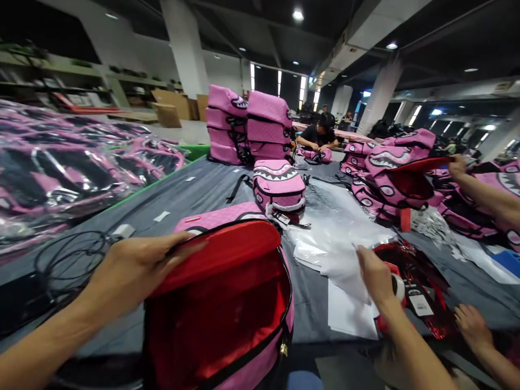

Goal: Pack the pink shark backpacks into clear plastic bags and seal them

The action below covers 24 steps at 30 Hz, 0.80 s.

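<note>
A pink backpack (260, 365) with a red lining stands unzipped in front of me. My left hand (142, 260) grips the edge of its raised front flap (227, 254), thumb above and fingers against the red inner side. A gold-coloured zip pull (283, 349) hangs at the backpack's right side. Over a pile of clear plastic bags (337, 227), my right hand (376, 276) has its fingers pinched together; what is between them, if anything, I cannot make out. White paper sheets (349, 314) lie below that hand. Beside it are a tape roll (398, 287) and red shiny packaging (439, 303) with a white label.
A closed pink shark-mouth backpack (279, 187) stands ahead, before stacked backpacks (268, 130). Plastic-wrapped backpacks (60, 179) fill the left; cables (69, 265) lie nearby. At right, another person's hands (459, 168) work at an open backpack (410, 179). A co-worker (319, 135) sits further back.
</note>
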Available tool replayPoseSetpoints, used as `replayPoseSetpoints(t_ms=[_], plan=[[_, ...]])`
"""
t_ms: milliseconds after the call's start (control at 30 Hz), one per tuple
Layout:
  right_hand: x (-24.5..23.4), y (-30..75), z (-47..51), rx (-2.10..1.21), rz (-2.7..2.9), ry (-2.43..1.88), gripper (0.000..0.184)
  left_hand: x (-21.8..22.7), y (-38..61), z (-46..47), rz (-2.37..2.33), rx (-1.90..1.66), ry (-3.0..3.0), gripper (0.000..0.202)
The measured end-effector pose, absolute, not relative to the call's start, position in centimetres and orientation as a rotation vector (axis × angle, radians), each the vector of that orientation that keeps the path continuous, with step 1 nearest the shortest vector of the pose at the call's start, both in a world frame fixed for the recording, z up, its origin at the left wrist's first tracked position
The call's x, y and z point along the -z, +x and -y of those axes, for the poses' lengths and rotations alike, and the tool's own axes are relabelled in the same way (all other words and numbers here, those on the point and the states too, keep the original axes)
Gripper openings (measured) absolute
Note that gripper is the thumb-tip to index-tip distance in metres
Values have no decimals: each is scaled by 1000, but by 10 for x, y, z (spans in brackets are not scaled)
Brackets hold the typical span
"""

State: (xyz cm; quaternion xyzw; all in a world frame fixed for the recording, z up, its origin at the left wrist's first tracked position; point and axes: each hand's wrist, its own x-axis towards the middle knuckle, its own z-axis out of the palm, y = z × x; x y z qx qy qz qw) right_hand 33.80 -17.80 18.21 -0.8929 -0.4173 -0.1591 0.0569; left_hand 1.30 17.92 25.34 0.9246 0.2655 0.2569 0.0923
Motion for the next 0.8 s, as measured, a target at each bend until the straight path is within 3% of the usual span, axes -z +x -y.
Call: replayPoseSetpoints(t_ms=[100, 267, 433, 500, 600, 700, 800], plan=[[-165, 272, 155, 732, 1775, -2003, 29, -266, 20, -179, -731, -692, 2770, 57], [-146, 185, 65, 722, 2048, -1640, 22, -277, 19, -174, -742, -576, 2831, 58], [-168, 193, 24, 825, 2029, -1173, 19, -281, 20, -176, -677, -608, 2845, 50], [-171, 211, 23, 648, 1869, -1317, 20, -281, 23, -180, -629, -641, 2840, 49], [-158, 233, 7, 105, 1768, -1779, 21, -283, 28, -184, -595, -650, 2804, 46], [-130, 239, -31, -405, 1736, -2034, 39, -287, 31, -185, -601, -611, 2761, 45], [-102, 235, -68, -534, 1674, -2045, 39, -288, 32, -184, -641, -572, 2762, 42]])
